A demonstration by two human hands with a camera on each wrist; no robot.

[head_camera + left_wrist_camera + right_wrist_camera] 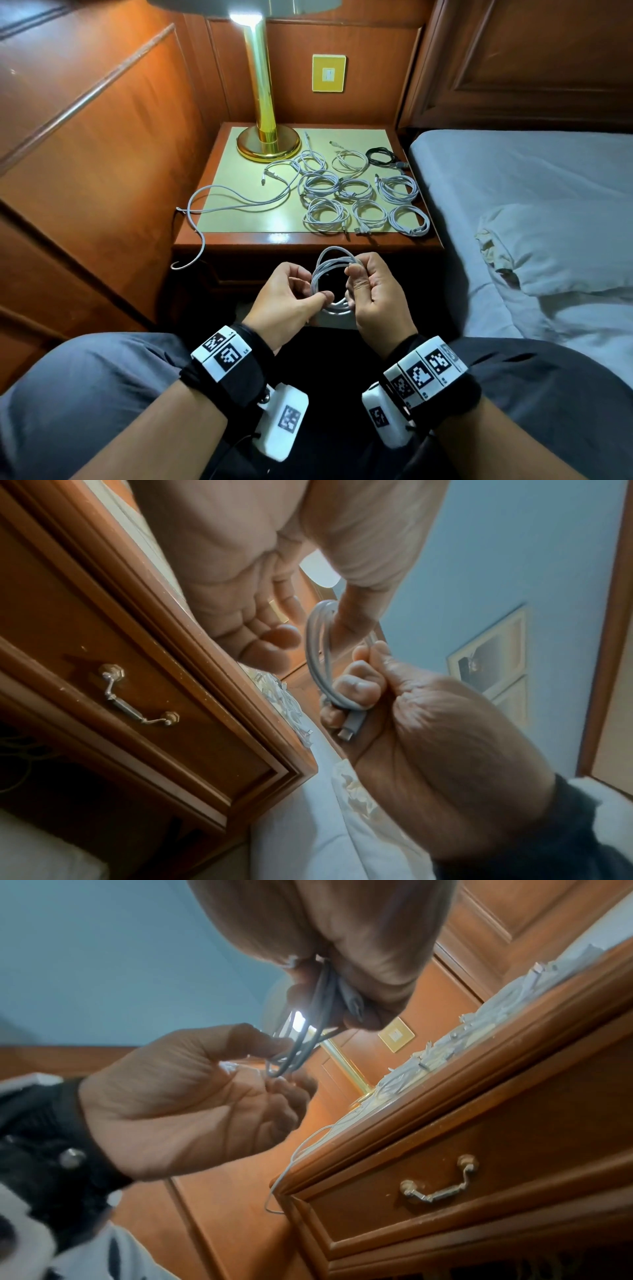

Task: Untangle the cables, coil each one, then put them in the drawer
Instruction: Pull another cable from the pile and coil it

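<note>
I hold one coiled white cable [330,265] in the air in front of the nightstand, between both hands. My left hand [320,297] pinches the coil's lower left side with thumb and finger. My right hand [354,270] grips the right side, its fingers curled round the strands and the plug end [348,726]. Several coiled white cables [359,205] and one black coil [381,156] lie on the nightstand top [239,219]. One uncoiled white cable [236,202] trails off its left front corner. The drawer [462,1191] is closed, with a brass handle [438,1184].
A brass lamp [265,137] stands at the back left of the top. A bed with a white pillow [555,246] lies close on the right. Wood panelling [85,171] closes the left side. My knees are under both wrists.
</note>
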